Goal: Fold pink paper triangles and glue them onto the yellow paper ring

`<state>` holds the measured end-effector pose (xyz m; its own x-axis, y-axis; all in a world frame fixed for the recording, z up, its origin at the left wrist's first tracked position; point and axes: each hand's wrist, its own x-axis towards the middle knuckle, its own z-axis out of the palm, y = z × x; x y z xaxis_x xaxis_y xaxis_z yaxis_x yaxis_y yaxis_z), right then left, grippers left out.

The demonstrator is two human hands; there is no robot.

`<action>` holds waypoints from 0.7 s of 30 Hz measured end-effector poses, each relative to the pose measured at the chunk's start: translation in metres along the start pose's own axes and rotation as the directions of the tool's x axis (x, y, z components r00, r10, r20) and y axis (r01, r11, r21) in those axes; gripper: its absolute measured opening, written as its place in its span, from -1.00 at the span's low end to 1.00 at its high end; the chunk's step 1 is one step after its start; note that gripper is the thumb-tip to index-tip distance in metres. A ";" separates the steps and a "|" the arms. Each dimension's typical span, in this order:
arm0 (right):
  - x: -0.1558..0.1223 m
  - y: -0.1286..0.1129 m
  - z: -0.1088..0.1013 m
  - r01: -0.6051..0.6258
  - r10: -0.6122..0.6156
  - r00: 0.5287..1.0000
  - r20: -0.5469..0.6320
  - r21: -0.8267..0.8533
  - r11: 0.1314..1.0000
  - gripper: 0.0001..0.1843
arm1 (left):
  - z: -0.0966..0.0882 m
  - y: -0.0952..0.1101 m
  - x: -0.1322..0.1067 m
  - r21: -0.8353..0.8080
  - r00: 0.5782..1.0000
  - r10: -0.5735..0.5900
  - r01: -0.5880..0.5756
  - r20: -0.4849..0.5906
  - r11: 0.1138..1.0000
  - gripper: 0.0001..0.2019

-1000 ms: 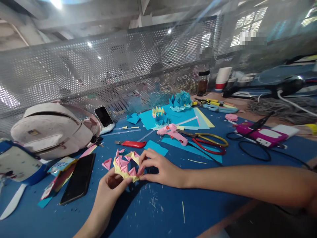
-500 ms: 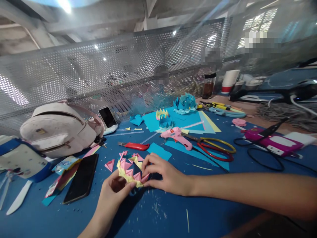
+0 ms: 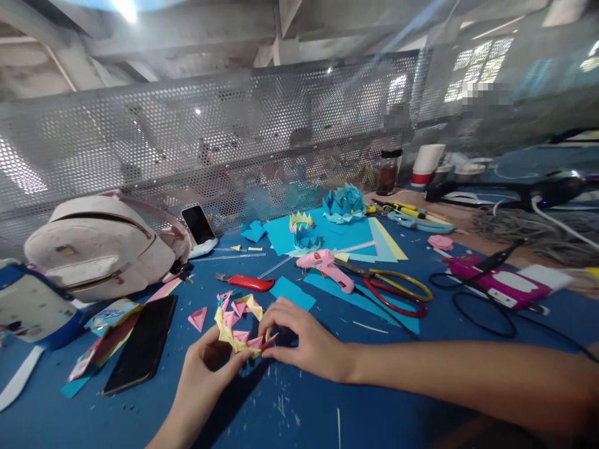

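Note:
A ring of folded paper (image 3: 226, 337), yellow outside with pink points, is held just above the blue table. My left hand (image 3: 204, 365) is closed on its near left side, thumb in front and fingers behind. At the ring's right edge, my right hand (image 3: 306, 340) pinches a pink folded-paper triangle (image 3: 270, 340); whether that piece is joined to the ring I cannot tell. One loose pink paper triangle (image 3: 197, 319) lies left of the ring. Beyond the hands are a red utility knife (image 3: 248, 283) and a pink glue gun (image 3: 325, 267).
Scissors (image 3: 397, 290) with red and yellow handles lie right of the glue gun. Blue paper sheets (image 3: 346, 232) bear finished folded pieces behind. A black phone (image 3: 141, 346), a pale backpack (image 3: 100, 243) and a bottle (image 3: 35, 305) stand left; a magenta device (image 3: 498, 280) with cables lies right.
The view has shifted slightly, so the table things appear further left and lower. The ring has tilted a little, showing more of its opening. Both hands keep their holds.

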<state>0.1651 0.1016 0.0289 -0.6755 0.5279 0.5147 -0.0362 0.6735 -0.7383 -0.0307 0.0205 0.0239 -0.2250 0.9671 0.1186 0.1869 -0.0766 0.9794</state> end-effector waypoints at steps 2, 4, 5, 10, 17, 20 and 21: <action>0.000 -0.001 -0.001 -0.040 0.041 0.999 -0.004 0.025 0.999 -0.75 | -0.002 -0.005 0.004 -0.002 0.999 0.002 -0.002 0.047 1.000 -0.72; 0.000 -0.002 -0.001 -0.071 0.071 0.997 -0.001 0.036 0.997 -0.74 | -0.005 -0.010 0.008 0.001 0.996 0.005 -0.006 0.088 1.000 -0.70; 0.000 -0.002 -0.001 -0.084 0.084 0.996 0.002 0.036 0.996 -0.73 | -0.006 -0.013 0.009 0.006 0.995 0.006 -0.007 0.104 1.000 -0.70; 0.001 -0.001 0.000 -0.156 0.156 0.988 0.002 0.043 0.987 -0.73 | -0.008 -0.020 0.011 0.025 0.994 0.014 -0.017 0.111 1.000 -0.70; 0.000 0.000 0.001 -0.111 0.111 0.993 0.049 0.014 0.994 -0.82 | -0.001 -0.018 -0.002 0.093 1.000 0.028 -0.029 0.008 0.995 -0.73; -0.002 0.000 0.000 -0.040 0.041 0.998 0.053 -0.012 0.999 -0.79 | 0.000 -0.016 -0.004 0.062 0.999 0.036 -0.036 -0.008 0.997 -0.75; -0.002 0.000 0.000 -0.022 0.023 0.999 0.046 -0.022 0.999 -0.77 | -0.001 -0.015 -0.003 0.047 0.999 0.035 -0.034 -0.009 0.998 -0.74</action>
<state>0.1665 0.1007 0.0280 -0.7092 0.5193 0.4768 -0.0045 0.6730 -0.7397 -0.0341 0.0184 0.0087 -0.2268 0.9617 0.1539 0.2396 -0.0981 0.9659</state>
